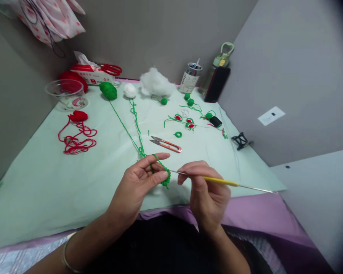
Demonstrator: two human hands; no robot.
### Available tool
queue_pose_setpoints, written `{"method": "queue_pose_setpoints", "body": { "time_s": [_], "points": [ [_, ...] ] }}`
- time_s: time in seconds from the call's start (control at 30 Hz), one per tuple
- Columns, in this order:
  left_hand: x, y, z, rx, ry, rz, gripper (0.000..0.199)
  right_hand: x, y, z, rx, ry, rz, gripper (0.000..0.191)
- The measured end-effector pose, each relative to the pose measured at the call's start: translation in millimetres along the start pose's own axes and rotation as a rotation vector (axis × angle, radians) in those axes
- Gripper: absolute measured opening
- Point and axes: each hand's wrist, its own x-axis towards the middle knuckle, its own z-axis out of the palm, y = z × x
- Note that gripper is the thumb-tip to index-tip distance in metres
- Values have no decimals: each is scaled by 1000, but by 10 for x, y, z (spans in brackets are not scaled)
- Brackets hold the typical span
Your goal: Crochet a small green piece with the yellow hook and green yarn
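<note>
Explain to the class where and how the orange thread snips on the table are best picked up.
Probably best gripped across the orange handle, near its rounded end, coming from above and the person's right. The thread snips lie flat, that end to the right, while the pointed blades face left, away from such a grasp.

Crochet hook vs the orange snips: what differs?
The crochet hook has a yellow grip; the snips have orange handles. The hook is a single rod; the snips have two blades. The hook is in the right hand; the snips lie on the table. Both have metallic-looking ends.
</note>
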Motion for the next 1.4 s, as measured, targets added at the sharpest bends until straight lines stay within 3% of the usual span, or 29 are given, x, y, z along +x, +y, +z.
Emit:
{"method": "queue_pose_setpoints", "body": {
  "time_s": [0.3,0.47,0.8,1.17,1.3,1.4],
  "points": [
    [-7,3,-2,12,-73,-5,34,-15,-21,14,25,-94,22,21],
    [-11,-10,15,-26,-43,5,42,-42,20,45,57,-44,17,22],
    [21,-43,3,-4,4,55,30,-44,36,64,66,60,-30,24],
    [13,26,17,-36,-23,-18,75,-58,35,46,162,-6,37,21],
    [12,21,24,-33,-10,-15,77,-61,10,35,105,-52,18,22],
    [9,-5,30,-47,29,17,74,-81,-18,32,-76,-58,-50,31]
  ]
}}
